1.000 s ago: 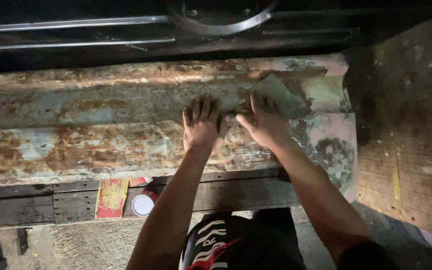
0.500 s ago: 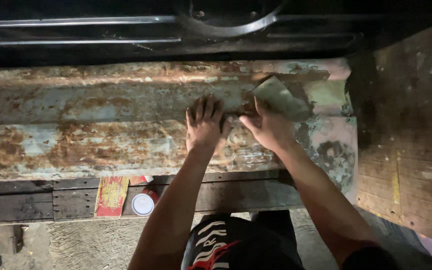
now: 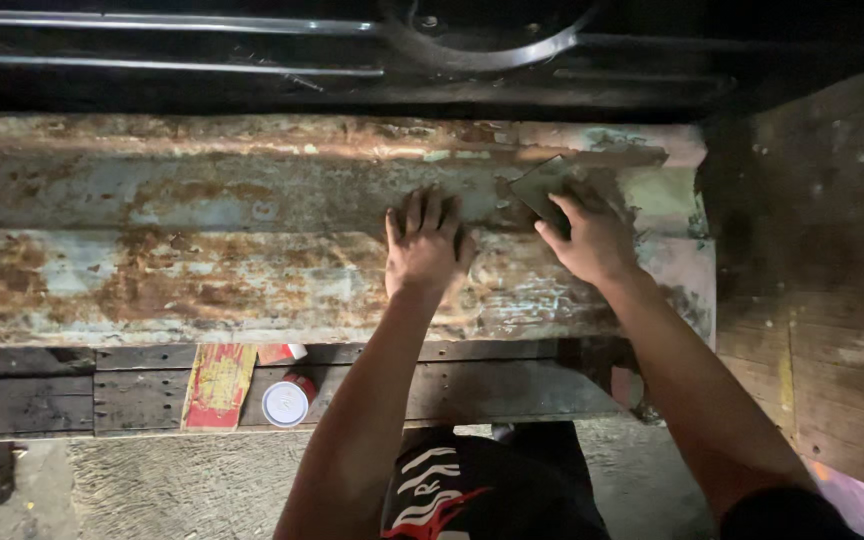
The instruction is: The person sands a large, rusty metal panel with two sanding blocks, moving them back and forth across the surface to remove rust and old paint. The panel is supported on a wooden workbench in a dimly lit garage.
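Rust covers the long, pale-blue corrugated metal panel [image 3: 252, 250] lying across dark wooden planks [image 3: 72, 400]. The person's left hand [image 3: 424, 245] rests flat on its middle with fingers spread, bracing it. The right hand [image 3: 592, 240], further right, pinches a small grey sheet of sandpaper [image 3: 542, 185] against the far ridge. Sanding here likely goes best with even pressure along the ridge. Nearer, on the planks, sit a white-lidded red can [image 3: 285, 400] and a red-and-yellow packet [image 3: 217, 385].
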